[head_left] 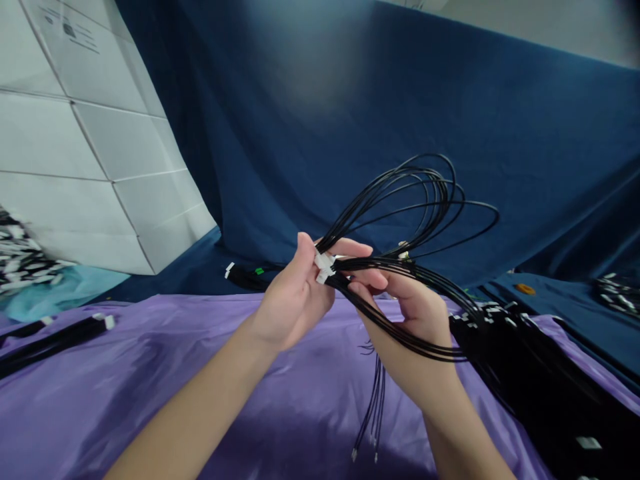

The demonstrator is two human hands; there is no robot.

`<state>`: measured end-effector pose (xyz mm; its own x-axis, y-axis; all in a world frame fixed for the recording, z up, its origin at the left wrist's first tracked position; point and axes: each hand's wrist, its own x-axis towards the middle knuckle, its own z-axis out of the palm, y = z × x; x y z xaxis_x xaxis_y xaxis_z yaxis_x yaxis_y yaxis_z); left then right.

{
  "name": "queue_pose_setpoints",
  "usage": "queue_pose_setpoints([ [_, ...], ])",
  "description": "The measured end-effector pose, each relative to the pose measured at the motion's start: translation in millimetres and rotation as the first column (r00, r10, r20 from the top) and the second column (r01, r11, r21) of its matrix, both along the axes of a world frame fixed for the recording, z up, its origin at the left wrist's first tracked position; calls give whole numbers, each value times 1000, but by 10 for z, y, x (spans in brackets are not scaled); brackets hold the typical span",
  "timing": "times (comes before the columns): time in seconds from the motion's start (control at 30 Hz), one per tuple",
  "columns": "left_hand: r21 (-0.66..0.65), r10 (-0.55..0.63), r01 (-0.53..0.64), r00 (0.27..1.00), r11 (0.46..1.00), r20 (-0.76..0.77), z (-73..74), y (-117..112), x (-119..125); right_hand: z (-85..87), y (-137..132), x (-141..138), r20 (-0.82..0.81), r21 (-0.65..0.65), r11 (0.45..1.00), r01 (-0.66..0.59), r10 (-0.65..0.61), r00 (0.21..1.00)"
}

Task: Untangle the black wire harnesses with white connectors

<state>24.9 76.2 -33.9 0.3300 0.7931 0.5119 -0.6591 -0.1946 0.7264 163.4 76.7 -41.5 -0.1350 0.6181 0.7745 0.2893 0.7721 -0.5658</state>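
Observation:
A looped bundle of thin black cables (395, 193) with white connectors (325, 265) gathered at one end is held up in front of me. My left hand (300, 287) is closed around the connector end, thumb upright beside the white pieces. On the cables just right of the connectors, my right hand (410, 300) is closed with thumb and fingers pinching them. Some strands arch up and over, others curve down past my right wrist. Below hang several loose cable ends (375, 413) with small metal-looking tips, above the purple cloth (310, 413).
At right lies a large pile of black cables (540, 373) with white ends. More black bundles (60, 340) lie at left, another (245, 275) behind my left hand. White boxes (85, 147) are stacked left; a blue curtain (300, 133) hangs behind. An orange ring (525, 289) lies right.

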Motion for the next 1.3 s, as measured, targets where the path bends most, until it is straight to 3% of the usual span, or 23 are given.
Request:
queue_pose_setpoints([
  [0.3, -17, 9, -9, 1000, 1000, 10, 8, 1, 19, -120, 10, -68, 15, 120, 990, 80, -82, 996],
  [0.47, -36, 84, -83, 996, 996, 25, 35, 1, 40, -183, -5, -135, -151, -42, 994, -105, 97, 984],
  [0.63, -82, 156, -156, 988, 984, -7, 32, 17, 50, -148, -5, -191, -358, -226, 926, -301, 208, 910],
  [0.73, -132, 197, -201, 980, 971, -41, 4, 34, 53, -110, 23, -163, -504, -349, 816, -460, 250, 826],
  [0.9, -93, 120, -126, 990, 988, -70, -34, 41, 35, -39, 54, -57, -626, -568, 470, -676, 287, 725],
  [0.97, -90, 106, -113, 991, 989, -84, -36, 32, 25, -15, 56, -26, -646, -601, 391, -697, 277, 712],
  [1.0, -90, 108, -116, 990, 989, -91, -35, 27, 22, -10, 57, -16, -646, -609, 378, -697, 274, 712],
  [1.07, -88, 118, -127, 988, 988, -98, -29, 18, 19, -14, 64, -6, -631, -607, 413, -679, 270, 728],
  [1.3, -43, 122, -126, 989, 991, -81, 14, 3, 29, -76, 122, -28, -431, -468, 652, -596, 420, 798],
])
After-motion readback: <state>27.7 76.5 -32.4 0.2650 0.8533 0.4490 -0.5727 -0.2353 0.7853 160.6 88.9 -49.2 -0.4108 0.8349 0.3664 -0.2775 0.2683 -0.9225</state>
